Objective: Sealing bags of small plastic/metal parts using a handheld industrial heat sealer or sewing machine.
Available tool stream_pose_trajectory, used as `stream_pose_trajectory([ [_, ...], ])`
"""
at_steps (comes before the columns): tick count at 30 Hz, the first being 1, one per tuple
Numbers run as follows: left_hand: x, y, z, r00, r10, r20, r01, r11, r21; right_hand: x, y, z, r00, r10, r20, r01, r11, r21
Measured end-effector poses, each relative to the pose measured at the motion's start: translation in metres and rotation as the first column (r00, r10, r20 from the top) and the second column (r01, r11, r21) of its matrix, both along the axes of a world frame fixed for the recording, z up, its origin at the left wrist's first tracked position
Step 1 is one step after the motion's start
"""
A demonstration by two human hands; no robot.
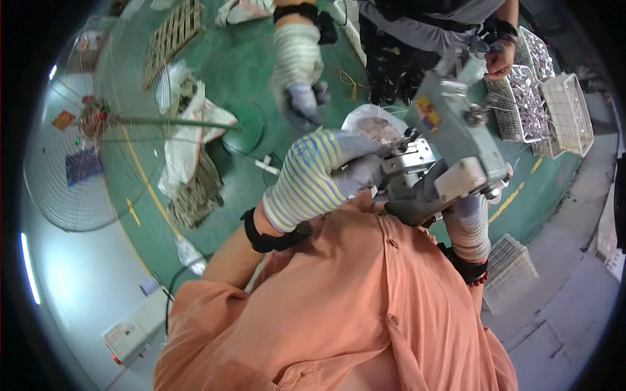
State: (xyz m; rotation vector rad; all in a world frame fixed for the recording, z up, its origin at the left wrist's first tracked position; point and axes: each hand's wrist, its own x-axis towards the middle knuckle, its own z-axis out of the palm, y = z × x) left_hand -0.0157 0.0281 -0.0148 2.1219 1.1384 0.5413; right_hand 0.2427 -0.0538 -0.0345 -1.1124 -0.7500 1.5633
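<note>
Machine (pixel 435 107) seemingly half-hides the right hand (pixel 465 216); crates (pixel 554 107) nearby.

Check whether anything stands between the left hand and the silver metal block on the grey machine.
Nothing visible does: the left hand is right beside the silver metal block, at its left, though contact is hard to tell. The co-worker's gloved hand hangs farther off, outside that path.
</note>
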Motion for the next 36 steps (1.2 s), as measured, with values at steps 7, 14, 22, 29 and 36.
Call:
stream_pose_trajectory([
  [7,0.009,0.014,-0.042,0.994,-0.074,-0.079,0.079,0.995,0.056,0.009,-0.004,-0.028,0.981,-0.024,-0.195,0.022,1.0,-0.011],
  [14,0.02,0.031,-0.096,0.966,-0.067,0.25,0.101,0.987,-0.124,0.023,-0.012,-0.032,0.993,-0.116,-0.025,0.114,0.992,-0.062],
  [22,0.073,0.078,-0.119,0.824,-0.294,0.485,0.506,0.767,-0.395,0.034,-0.016,-0.029,0.99,-0.072,-0.119,0.055,0.988,-0.142],
  [29,0.105,0.079,-0.162,0.636,-0.493,0.594,0.748,0.584,-0.316,0.031,-0.013,-0.019,0.953,0.137,-0.271,-0.122,0.99,0.071],
  [36,0.127,0.099,-0.139,0.789,-0.511,0.341,0.598,0.512,-0.617,0.06,-0.044,-0.028,0.924,-0.076,0.376,0.199,0.933,-0.301],
])
